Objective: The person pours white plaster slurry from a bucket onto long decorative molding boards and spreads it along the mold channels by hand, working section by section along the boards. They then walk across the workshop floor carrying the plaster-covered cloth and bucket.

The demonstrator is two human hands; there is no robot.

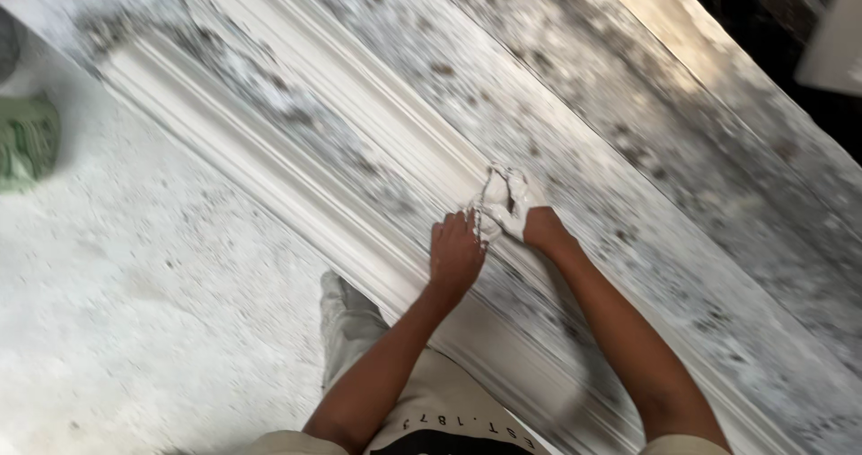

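Observation:
A long white plaster cornice moulding (296, 163) with ridged profile lies diagonally on a plaster-splashed worktable (628, 177). My right hand (512, 205), coated in wet white plaster, presses a lump of plaster onto the moulding's ridges. My left hand (455, 256) rests flat on the moulding right beside it, fingertips touching the wet plaster. Both forearms reach in from the lower edge. What the right palm covers is hidden.
A dusty white floor (135, 293) spreads at the left. A green sack (27, 141) lies at the left edge. My plaster-covered shoe (346, 316) stands by the table. A dark area with a pale object (831, 42) is at the top right.

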